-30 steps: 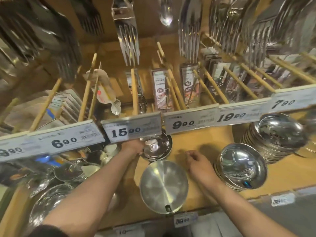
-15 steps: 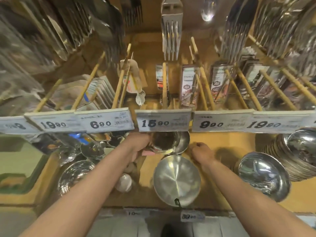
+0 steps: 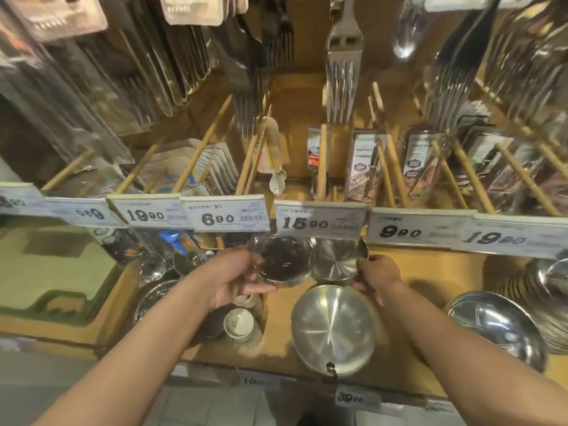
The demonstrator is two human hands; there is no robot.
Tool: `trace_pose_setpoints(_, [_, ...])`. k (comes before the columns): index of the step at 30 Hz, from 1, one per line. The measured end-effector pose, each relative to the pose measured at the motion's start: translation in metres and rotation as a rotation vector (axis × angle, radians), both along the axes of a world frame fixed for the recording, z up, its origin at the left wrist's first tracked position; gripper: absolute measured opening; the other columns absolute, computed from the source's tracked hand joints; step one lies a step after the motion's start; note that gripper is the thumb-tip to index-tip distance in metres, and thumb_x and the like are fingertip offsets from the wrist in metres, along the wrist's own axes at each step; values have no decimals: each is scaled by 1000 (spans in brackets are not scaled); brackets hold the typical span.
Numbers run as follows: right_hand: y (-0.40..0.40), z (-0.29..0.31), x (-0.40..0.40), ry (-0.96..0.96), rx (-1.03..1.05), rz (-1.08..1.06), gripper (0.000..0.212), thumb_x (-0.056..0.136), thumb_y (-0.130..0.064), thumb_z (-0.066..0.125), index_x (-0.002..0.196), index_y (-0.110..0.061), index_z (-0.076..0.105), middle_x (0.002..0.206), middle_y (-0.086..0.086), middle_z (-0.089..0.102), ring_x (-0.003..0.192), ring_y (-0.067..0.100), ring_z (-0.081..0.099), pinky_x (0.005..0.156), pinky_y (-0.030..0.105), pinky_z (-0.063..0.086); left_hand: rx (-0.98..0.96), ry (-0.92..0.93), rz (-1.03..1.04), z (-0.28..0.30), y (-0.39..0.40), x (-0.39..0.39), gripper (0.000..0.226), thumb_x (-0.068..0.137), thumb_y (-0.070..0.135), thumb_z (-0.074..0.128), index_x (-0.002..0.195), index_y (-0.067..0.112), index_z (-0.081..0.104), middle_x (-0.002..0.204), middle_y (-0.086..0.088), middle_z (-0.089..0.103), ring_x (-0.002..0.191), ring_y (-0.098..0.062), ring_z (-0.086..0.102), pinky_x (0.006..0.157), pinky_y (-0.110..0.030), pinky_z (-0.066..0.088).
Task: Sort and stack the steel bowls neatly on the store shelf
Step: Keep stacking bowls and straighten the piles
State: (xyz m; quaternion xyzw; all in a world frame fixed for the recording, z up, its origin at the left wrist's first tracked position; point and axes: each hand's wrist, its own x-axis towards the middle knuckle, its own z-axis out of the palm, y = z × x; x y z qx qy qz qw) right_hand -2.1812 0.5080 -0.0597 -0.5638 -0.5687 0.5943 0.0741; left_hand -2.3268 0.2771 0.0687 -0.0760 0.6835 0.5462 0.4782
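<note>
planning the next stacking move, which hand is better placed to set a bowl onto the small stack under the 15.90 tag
Left. The left hand already grips a small bowl right beside the small stack; the right hand only steadies that stack's edge.

Hanging forks (image 3: 342,72) above white price tags (image 3: 319,221); small white ceramic cup (image 3: 238,324) below.

Behind the 15.90 price tag (image 3: 319,223), the far rims of the two small steel bowls (image 3: 338,259) are hidden, the bowl stack (image 3: 553,290) far to its right is cut off by the frame edge, and the leftmost tag (image 3: 12,201) is blurred beyond reading.
</note>
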Motion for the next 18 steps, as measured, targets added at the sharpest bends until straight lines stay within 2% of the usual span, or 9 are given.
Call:
trace_pose_setpoints(2, [3,12,8,-22,41,-6,15,92,-17,66,85,-4,68,75,17,71,40,25,63,43,27,55,15,-10,8,4,-2,0,25,98,-6,48,122,0,53,112,-13,56,60,-14,48,53,-40,63])
trace_pose_setpoints(4, [8,21,17,-37,73,-6,20,93,-19,64,84,-2,68,79,17,72,35,20,63,33,20,47,14,-11,8,8,-5,-1,29,97,-7,47,126,-3,50,110,-17,51,73,-20,51,51,-38,63])
trace_pose_setpoints(7, [10,33,30,-15,14,-16,21,95,-14,60,80,0,63,86,20,71,42,24,68,35,22,49,-8,6,-1,13,-7,-1,22,96,-7,47,117,-2,52,111,-17,49,67,-16,51,56,-39,63])
trace_pose_setpoints(11, [8,41,48,32,-76,-35,20,96,-14,63,94,6,65,81,18,71,48,25,71,47,33,62,-26,39,10,13,-6,2,19,94,-8,46,111,-1,51,106,-16,49,64,-15,46,57,-39,62])
trace_pose_setpoints(14, [2,45,59,68,-116,-32,24,96,-16,67,100,7,65,88,21,71,53,25,73,47,31,61,-26,45,-2,12,-6,8,12,94,-8,47,102,-1,52,98,-17,54,59,-14,46,58,-39,61])
trace_pose_setpoints(18, [-13,58,69,89,-144,-15,25,96,-16,68,102,9,66,93,22,73,57,25,74,49,29,61,1,45,-25,8,0,14,11,95,-7,46,101,-1,52,94,-16,55,61,-13,45,59,-38,61])
